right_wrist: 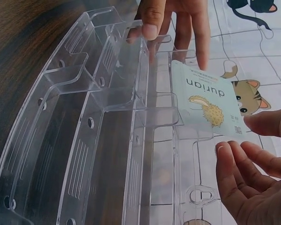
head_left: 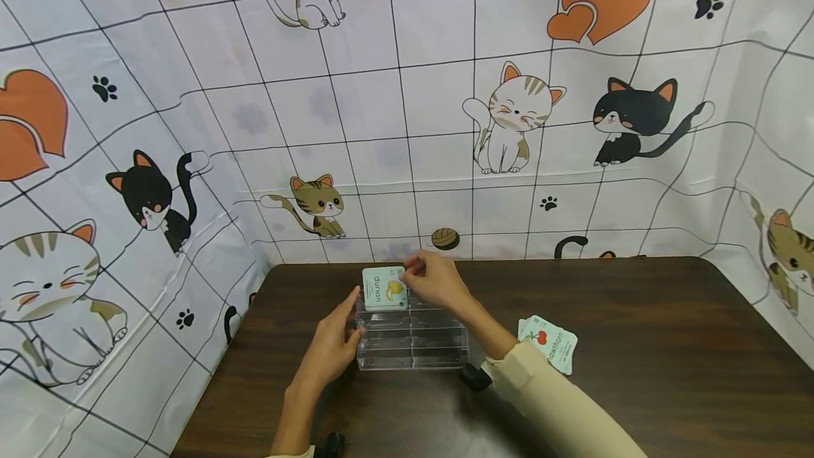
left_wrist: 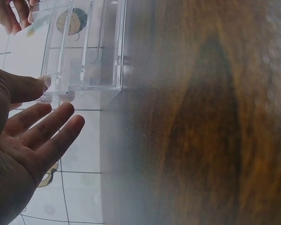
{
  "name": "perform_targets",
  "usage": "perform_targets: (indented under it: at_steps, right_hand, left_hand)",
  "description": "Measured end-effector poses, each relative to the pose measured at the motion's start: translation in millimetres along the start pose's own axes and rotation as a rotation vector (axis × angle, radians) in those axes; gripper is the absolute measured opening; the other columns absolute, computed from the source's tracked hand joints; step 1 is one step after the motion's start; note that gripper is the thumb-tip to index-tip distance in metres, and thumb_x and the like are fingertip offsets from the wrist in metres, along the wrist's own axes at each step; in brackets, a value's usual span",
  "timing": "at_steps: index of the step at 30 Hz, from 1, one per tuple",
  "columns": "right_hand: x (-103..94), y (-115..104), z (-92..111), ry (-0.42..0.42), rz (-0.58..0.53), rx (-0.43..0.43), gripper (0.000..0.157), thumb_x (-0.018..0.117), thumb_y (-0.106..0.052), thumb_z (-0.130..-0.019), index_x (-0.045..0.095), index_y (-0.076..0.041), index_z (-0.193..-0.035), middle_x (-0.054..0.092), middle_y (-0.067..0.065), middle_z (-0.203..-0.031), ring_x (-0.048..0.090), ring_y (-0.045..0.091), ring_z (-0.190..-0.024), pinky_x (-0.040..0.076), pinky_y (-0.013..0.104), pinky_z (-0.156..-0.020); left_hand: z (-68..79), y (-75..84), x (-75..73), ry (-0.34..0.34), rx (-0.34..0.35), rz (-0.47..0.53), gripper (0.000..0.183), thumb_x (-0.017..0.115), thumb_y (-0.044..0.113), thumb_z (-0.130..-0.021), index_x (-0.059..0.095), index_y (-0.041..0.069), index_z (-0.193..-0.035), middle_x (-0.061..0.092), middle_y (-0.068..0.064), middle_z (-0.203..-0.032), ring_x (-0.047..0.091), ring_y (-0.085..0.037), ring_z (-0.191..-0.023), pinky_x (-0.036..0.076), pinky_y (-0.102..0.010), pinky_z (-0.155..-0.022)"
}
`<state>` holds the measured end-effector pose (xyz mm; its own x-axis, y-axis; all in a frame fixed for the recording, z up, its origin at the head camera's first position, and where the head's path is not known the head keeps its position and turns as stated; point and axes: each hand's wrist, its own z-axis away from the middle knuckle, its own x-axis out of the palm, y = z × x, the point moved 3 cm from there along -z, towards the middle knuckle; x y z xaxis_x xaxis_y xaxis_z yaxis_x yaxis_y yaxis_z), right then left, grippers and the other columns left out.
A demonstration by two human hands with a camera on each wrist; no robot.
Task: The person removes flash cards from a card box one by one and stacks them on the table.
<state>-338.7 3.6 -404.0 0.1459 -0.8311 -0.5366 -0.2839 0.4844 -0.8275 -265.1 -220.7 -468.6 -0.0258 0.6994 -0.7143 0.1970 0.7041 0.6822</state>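
A clear plastic tiered rack [head_left: 413, 359] with two columns of compartments stands on the table. At its back left, a pale green card [head_left: 375, 295] labelled "durian", with a yellow fruit picture, stands upright. My right hand [head_left: 439, 280] pinches the edge of this card [right_wrist: 203, 101] between thumb and fingers. On the rack's left end, my left hand [head_left: 333, 338] rests its thumb and a fingertip. The other fingers [left_wrist: 51, 133] of that hand extend loosely beside the rack [left_wrist: 119, 56], touching nothing.
To the right of the rack lies a loose pile of cards [head_left: 553, 345], a "hawthorn" card with red fruit on top. The dark wooden table [head_left: 636, 331] meets a white cloth backdrop [head_left: 439, 112] printed with cats and a grid, behind and at the sides.
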Motion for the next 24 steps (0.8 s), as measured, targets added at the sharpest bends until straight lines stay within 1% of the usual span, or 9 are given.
perform_targets:
  at_steps: [6, 11, 15, 19, 24]
  right_hand:
    - [1.5, -2.3, -2.2, 0.009, 0.008, -0.005, 0.024, 0.075, -0.016, -0.100, 0.075, -0.002, -0.119, 0.079, 0.010, -0.102, 0.075, 0.024, -0.094, 0.065, 0.041, -0.082]
    - [2.5, -3.6, -2.0, 0.020, 0.032, -0.014, 0.020, 0.074, -0.015, -0.100, 0.077, -0.003, -0.116, 0.080, 0.011, -0.101, 0.076, 0.024, -0.091, 0.065, 0.042, -0.080]
    - [3.2, -4.4, -1.8, 0.021, 0.042, -0.020, 0.015, 0.073, -0.013, -0.101, 0.078, -0.004, -0.112, 0.080, 0.011, -0.098, 0.075, 0.022, -0.088, 0.064, 0.038, -0.075]
    - [2.9, -5.6, -1.6, 0.020, 0.048, -0.021, 0.011, 0.072, -0.013, -0.102, 0.078, -0.006, -0.107, 0.080, 0.009, -0.096, 0.073, 0.019, -0.084, 0.061, 0.033, -0.070]
    - [1.6, -5.6, -1.4, 0.017, 0.039, -0.021, 0.012, 0.071, -0.014, -0.103, 0.078, -0.006, -0.107, 0.079, 0.009, -0.095, 0.071, 0.017, -0.080, 0.057, 0.030, -0.066]
  left_hand:
    - [-0.4, -0.3, 0.2, 0.004, 0.010, -0.004, 0.084, 0.072, -0.003, -0.100, 0.030, 0.013, -0.171, 0.053, -0.022, -0.161, 0.067, -0.036, -0.133, 0.065, -0.044, -0.098]
    - [-0.5, -1.1, 0.8, 0.006, 0.011, -0.001, 0.084, 0.072, -0.003, -0.100, 0.030, 0.014, -0.171, 0.055, -0.022, -0.159, 0.069, -0.035, -0.131, 0.066, -0.043, -0.096]
    - [-0.3, -0.8, 0.5, 0.008, 0.011, -0.002, 0.084, 0.072, -0.003, -0.100, 0.030, 0.013, -0.171, 0.057, -0.022, -0.157, 0.069, -0.035, -0.130, 0.066, -0.044, -0.096]
    - [0.2, 0.1, 0.0, 0.012, 0.008, -0.002, 0.084, 0.072, -0.003, -0.100, 0.031, 0.013, -0.171, 0.057, -0.022, -0.157, 0.069, -0.034, -0.129, 0.066, -0.044, -0.095]
    - [0.5, -0.4, -0.3, 0.014, 0.009, -0.009, 0.084, 0.073, -0.002, -0.099, 0.031, 0.013, -0.171, 0.055, -0.021, -0.159, 0.070, -0.035, -0.128, 0.066, -0.045, -0.095]
